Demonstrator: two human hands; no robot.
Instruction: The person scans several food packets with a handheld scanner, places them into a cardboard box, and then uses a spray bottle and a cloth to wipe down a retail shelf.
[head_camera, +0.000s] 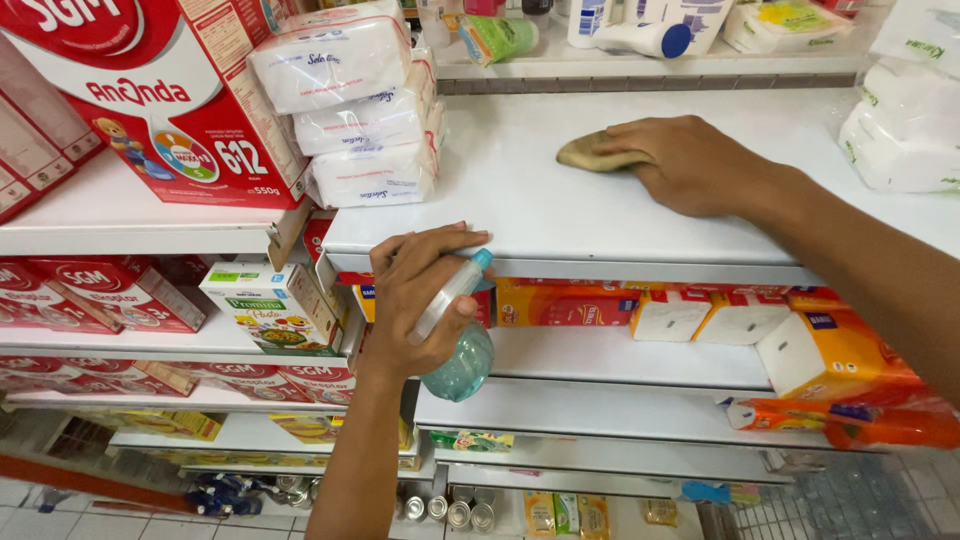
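Left hand (425, 300) gripping spray bottle (460, 340) (nozzle up-right), long axis tilted

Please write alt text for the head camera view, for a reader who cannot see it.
A right hand presses a tan cloth on a white store shelf, while the left hand holds a teal spray bottle below its edge. Stacked white tissue packs sit at left.

Three stacked white tissue packs (365, 105), one spray bottle (462, 350), one cloth (592, 153), two hands.
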